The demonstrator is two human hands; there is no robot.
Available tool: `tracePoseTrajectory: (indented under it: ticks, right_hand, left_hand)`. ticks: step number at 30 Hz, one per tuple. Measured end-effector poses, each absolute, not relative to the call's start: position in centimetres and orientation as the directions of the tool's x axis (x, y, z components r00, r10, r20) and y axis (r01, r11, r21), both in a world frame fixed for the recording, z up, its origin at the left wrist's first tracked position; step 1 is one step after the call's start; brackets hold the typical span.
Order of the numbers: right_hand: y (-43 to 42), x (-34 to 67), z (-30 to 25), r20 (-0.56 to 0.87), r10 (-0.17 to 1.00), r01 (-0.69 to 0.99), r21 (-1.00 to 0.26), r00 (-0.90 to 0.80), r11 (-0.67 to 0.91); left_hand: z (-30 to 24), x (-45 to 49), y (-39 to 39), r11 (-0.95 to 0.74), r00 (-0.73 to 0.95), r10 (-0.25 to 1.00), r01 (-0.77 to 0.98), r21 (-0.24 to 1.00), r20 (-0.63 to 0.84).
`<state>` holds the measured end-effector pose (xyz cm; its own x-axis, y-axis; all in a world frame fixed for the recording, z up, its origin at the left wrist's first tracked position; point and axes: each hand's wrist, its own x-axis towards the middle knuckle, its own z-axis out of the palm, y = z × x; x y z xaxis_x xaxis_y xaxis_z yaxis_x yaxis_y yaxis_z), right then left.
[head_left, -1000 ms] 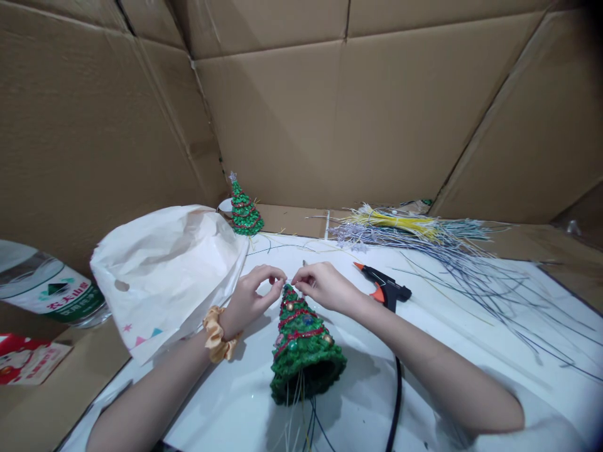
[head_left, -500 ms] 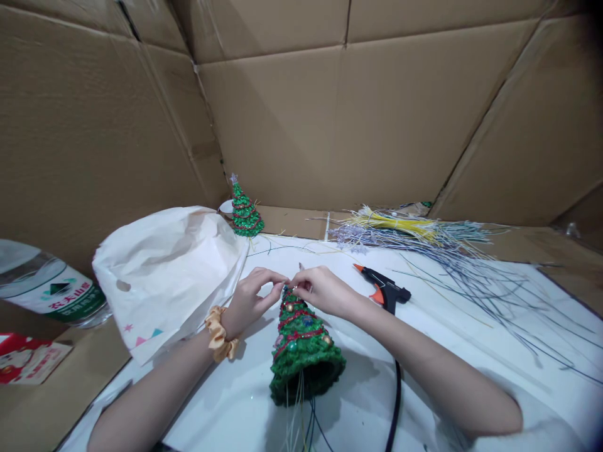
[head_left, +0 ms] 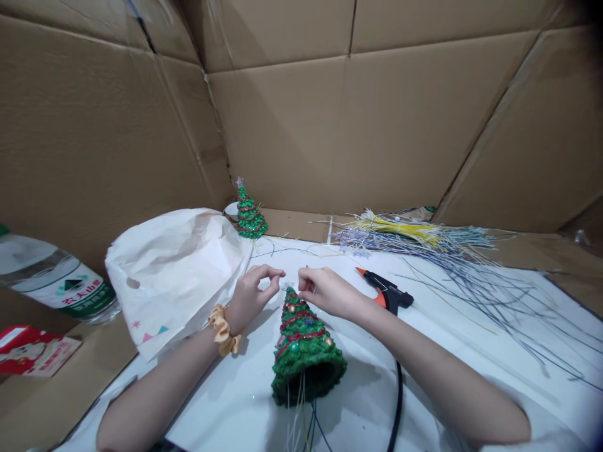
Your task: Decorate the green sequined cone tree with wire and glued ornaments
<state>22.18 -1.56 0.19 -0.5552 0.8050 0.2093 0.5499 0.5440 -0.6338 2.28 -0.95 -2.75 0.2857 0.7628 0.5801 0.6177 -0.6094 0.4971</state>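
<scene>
A small green Christmas tree (head_left: 305, 333), wound with red garland and dotted with baubles, lies with its hollow base towards me. Thin wires (head_left: 296, 402) trail from that opening. At its tip shows a small pale star (head_left: 285, 285). My left hand (head_left: 252, 292) is just left of the tip, thumb and forefinger curved with a gap between them, holding nothing I can see. To the right of the tip, my right hand (head_left: 327, 290) has its fingertips pinched together; whatever is between them is too small or hidden to name.
A black and orange glue gun (head_left: 389, 292) lies right of my hands, its cable running forward. Bundled wires (head_left: 424, 235) spread across the back right. A second tree (head_left: 250, 213) stands behind a white bag (head_left: 174, 270). A water bottle (head_left: 61, 276) and red box (head_left: 35, 351) are at left.
Both hands have drawn slightly apart from the tree's tip, where the pale star now shows. My left thumb and forefinger have parted. The view has shifted a little.
</scene>
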Motion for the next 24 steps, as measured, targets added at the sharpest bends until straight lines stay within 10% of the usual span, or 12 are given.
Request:
tracePoseTrajectory:
  ticks: [24]
  right_hand:
    - [-1.5,21.8,-0.4,0.13,0.807,0.657,-0.515,-0.575,0.551]
  left_hand:
    - [-3.5,1.9,0.5,-0.425,0.089,0.829,0.743,0.517,0.552]
